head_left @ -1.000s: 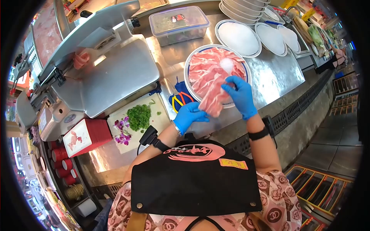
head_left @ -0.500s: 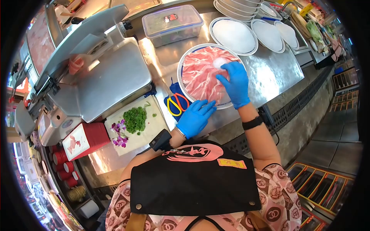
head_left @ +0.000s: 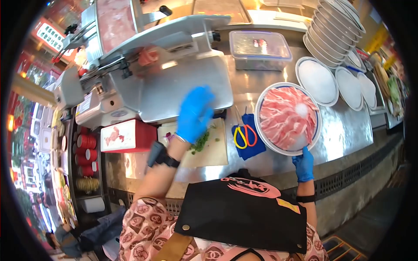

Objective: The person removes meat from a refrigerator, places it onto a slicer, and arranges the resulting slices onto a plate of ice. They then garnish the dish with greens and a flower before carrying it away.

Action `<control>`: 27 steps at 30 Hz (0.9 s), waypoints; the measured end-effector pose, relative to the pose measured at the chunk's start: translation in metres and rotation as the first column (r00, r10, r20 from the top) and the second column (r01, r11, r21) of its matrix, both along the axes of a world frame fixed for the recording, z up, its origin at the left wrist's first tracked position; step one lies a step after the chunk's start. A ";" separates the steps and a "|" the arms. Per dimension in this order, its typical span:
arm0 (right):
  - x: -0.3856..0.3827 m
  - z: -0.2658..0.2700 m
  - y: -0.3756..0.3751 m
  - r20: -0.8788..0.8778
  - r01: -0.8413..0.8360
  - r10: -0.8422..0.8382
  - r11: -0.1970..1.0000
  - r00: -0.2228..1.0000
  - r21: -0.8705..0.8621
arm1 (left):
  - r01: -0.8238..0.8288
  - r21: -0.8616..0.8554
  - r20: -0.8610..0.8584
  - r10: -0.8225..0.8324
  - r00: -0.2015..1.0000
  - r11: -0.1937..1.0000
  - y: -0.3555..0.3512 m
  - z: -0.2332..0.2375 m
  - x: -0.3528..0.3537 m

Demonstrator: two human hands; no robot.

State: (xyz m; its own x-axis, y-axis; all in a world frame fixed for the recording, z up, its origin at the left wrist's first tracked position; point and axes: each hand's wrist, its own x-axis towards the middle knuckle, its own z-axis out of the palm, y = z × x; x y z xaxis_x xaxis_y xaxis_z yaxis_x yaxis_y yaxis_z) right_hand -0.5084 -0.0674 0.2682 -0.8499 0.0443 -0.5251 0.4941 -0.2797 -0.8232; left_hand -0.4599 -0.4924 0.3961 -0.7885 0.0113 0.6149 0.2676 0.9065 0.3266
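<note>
A round plate (head_left: 258, 124) with a blue-lined rim carries thin pink slices of raw meat (head_left: 283, 113) fanned around a small white mound. At its near rim, my right hand (head_left: 303, 166) in a blue glove grips the edge, thumb on top. My left hand (head_left: 194, 114), also gloved in blue and slightly blurred, hovers between the metal slicer tray (head_left: 174, 93) and a white cutting board (head_left: 217, 152). Its fingers are extended, with nothing visible in them. Chopped green herbs (head_left: 200, 142) and a bit of purple flower (head_left: 169, 135) lie on the board, partly hidden by that hand.
Scissors (head_left: 245, 136) with yellow and red handles lie on a blue cloth (head_left: 252, 150). A meat slicer (head_left: 115, 102) stands left, behind a red-sided stack (head_left: 143, 137). At the back are a lidded plastic box (head_left: 260, 50), white-filled plates (head_left: 317, 81) and a tall plate stack (head_left: 333, 35).
My left hand has left the meat plate and moved left over the board and tray. My right hand has shifted from the meat to the plate's near rim. The view has turned left.
</note>
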 end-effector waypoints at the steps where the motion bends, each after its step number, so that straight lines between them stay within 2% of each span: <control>1: 0.004 -0.001 -0.003 -0.004 -0.012 0.012 1.000 1.000 -0.008 | -0.127 -0.011 -0.085 0.126 0.988 0.992 -0.038 0.000 -0.008; 2: 0.007 -0.001 -0.008 0.016 -0.005 0.006 0.994 1.000 -0.111 | -0.208 0.058 -0.181 0.215 0.960 0.976 -0.080 -0.009 -0.016; 3: 0.010 0.000 -0.013 0.037 0.006 0.002 0.977 0.999 -0.213 | -0.307 0.170 -0.173 0.335 0.926 0.936 -0.113 -0.011 -0.022; 4: 0.014 0.002 -0.023 0.033 0.003 0.004 0.976 0.999 -0.220 | -0.317 0.498 -0.028 0.381 0.924 0.807 -0.156 -0.021 -0.029; 5: 0.020 0.005 -0.035 0.080 -0.008 0.038 0.940 0.996 -0.342 | -0.326 0.757 0.123 0.367 0.922 0.566 -0.188 -0.026 -0.038; 6: 0.025 0.009 -0.046 0.120 -0.014 0.078 0.889 0.990 -0.458 | -0.322 0.757 0.118 0.366 0.923 0.569 -0.198 -0.019 -0.048; 7: 0.029 0.015 -0.053 0.136 -0.082 0.178 0.848 0.974 -0.523 | -0.337 0.896 0.197 0.420 0.886 0.290 -0.206 -0.010 -0.058; 8: 0.033 0.017 -0.060 0.129 -0.085 0.178 0.847 0.975 -0.525 | -0.315 0.949 0.289 0.441 0.849 -0.016 -0.213 -0.002 -0.067; 10: 0.042 0.020 -0.071 0.062 -0.313 0.368 0.857 0.928 -0.408 | -0.288 0.957 0.242 0.490 0.837 0.019 -0.237 -0.014 -0.093; 12: 0.050 0.022 -0.075 0.070 -0.334 0.387 0.861 0.919 -0.384 | -0.262 0.964 0.194 0.532 0.824 0.054 -0.245 -0.012 -0.107; 14: 0.056 0.027 -0.075 0.045 -0.475 0.502 0.840 0.864 -0.261 | -0.565 0.820 0.402 0.607 0.685 0.095 -0.228 0.011 -0.107; 15: 0.059 0.033 -0.075 0.030 -0.493 0.516 0.833 0.856 -0.252 | -0.463 0.884 0.381 0.480 0.791 0.062 -0.275 -0.033 -0.126; 17: 0.062 0.040 -0.074 0.062 -0.483 0.515 0.833 0.855 -0.270 | -0.303 0.949 0.315 0.208 0.926 -0.087 -0.361 -0.115 -0.161; 19: 0.064 0.045 -0.078 0.100 -0.455 0.499 0.842 0.861 -0.289 | -0.141 0.921 0.175 0.062 0.983 -0.364 -0.263 -0.051 -0.119; 20: 0.063 0.050 -0.083 0.079 -0.520 0.546 0.826 0.834 -0.219 | -0.090 0.859 0.110 0.011 0.994 -0.503 -0.207 -0.013 -0.096; 21: 0.062 0.056 -0.085 0.071 -0.566 0.579 0.812 0.812 -0.144 | -0.113 0.838 0.019 -0.178 0.984 -0.534 -0.180 -0.013 -0.080; 22: 0.059 0.050 -0.086 0.003 -0.609 0.617 0.777 0.787 -0.160 | -0.151 0.808 -0.080 -0.360 0.929 -0.569 -0.150 -0.018 -0.067; 24: 0.052 0.069 -0.102 -0.144 -0.624 0.607 0.754 0.781 -0.205 | -0.158 0.811 -0.186 -0.504 0.843 -0.564 -0.058 -0.008 -0.034; 25: 0.049 0.075 -0.109 -0.230 -0.637 0.596 0.739 0.770 -0.219 | -0.198 0.830 -0.196 -0.604 0.772 -0.522 -0.017 -0.003 -0.021; 26: 0.047 0.087 -0.114 -0.340 -0.695 0.625 0.706 0.703 -0.140 | -0.219 0.851 -0.207 -0.689 0.695 -0.477 0.019 -0.002 -0.011; 27: 0.046 0.091 -0.119 -0.366 -0.645 0.534 0.672 0.762 -0.364 | -0.278 0.830 -0.216 -0.738 0.639 -0.484 0.050 -0.007 -0.004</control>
State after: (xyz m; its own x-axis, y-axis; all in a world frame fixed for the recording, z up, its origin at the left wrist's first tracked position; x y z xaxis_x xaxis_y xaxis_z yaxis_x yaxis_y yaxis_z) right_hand -0.4622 -0.1861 0.3596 -0.7035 -0.6938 -0.1544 0.5143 -0.3469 -0.7843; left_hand -0.4636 -0.4429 0.3888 -0.9479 0.2877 -0.1367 -0.3155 -0.7898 0.5260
